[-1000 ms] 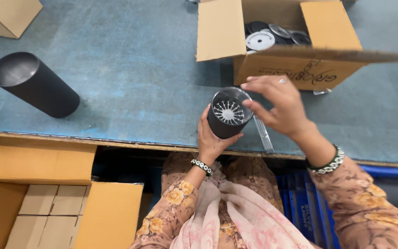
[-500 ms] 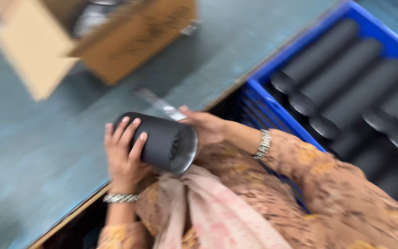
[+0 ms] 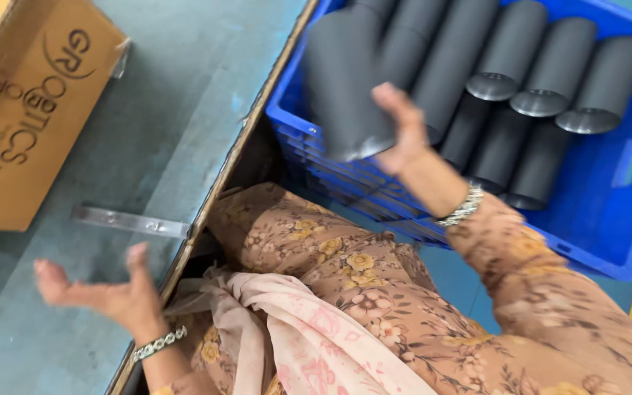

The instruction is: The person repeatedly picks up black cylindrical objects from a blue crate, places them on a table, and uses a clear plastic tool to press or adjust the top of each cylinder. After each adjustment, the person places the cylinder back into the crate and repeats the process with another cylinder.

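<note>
Nearest the camera, the left hand (image 3: 107, 289) hangs empty over the table edge (image 3: 206, 212), palm up and fingers spread, touching nothing. Just beyond it a clear flat strip (image 3: 129, 221) lies on the grey-blue table (image 3: 170, 110), and past that stands a brown cardboard box (image 3: 31, 110) at the left.

To the right, below the table's edge, the right hand (image 3: 404, 135) wraps its fingers round the lower end of a dark cylinder (image 3: 345, 88) and holds it tilted above the near-left corner of a blue plastic crate (image 3: 601, 219). Judging from this, the cylinder is on its way into the crate but not yet set down; the release is left to do.

Farther in, the crate already holds several like cylinders (image 3: 543, 66), lying side by side in layers, ends towards the camera. Open room shows on the crate's right floor; the left side, under the held cylinder, is crowded. The crate's near rim sits close beside the table edge, leaving a narrow gap above the lap.
</note>
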